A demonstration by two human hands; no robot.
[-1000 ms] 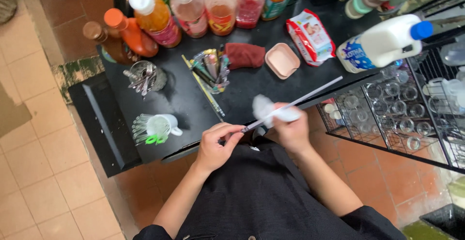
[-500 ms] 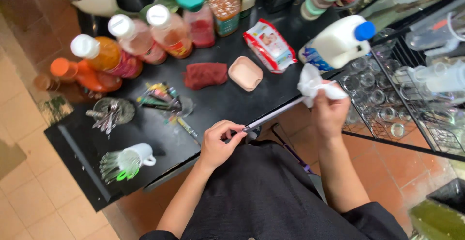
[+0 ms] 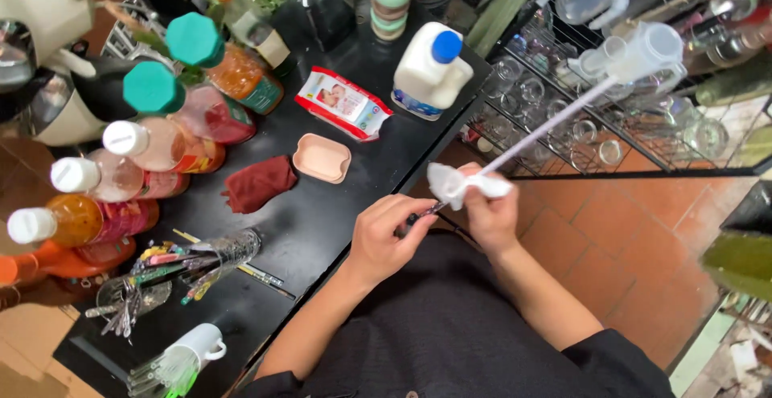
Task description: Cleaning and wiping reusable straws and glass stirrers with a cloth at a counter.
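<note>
Holding a long thin rod (image 3: pixel 555 121) off the front edge of the black counter (image 3: pixel 322 221), we pinch its near end in our left hand (image 3: pixel 386 237); our right hand (image 3: pixel 486 213) clenches a white cloth (image 3: pixel 450 182) around it. That near tip is hidden between our fingers.

The scene is evenly and fairly brightly lit, with soft light that seems to come from above and leaves no hard shadows. The black counter (image 3: pixel 378 165) shows a dull sheen rather than glare. Small bright glints sit on the glasses (image 3: pixel 523 92) in the wire rack at the far right. The wide lens bends lines toward the edges. The bottles (image 3: pixel 153 145) at the left and the green leaf (image 3: pixel 740 261) at the right edge look slightly soft.
</note>
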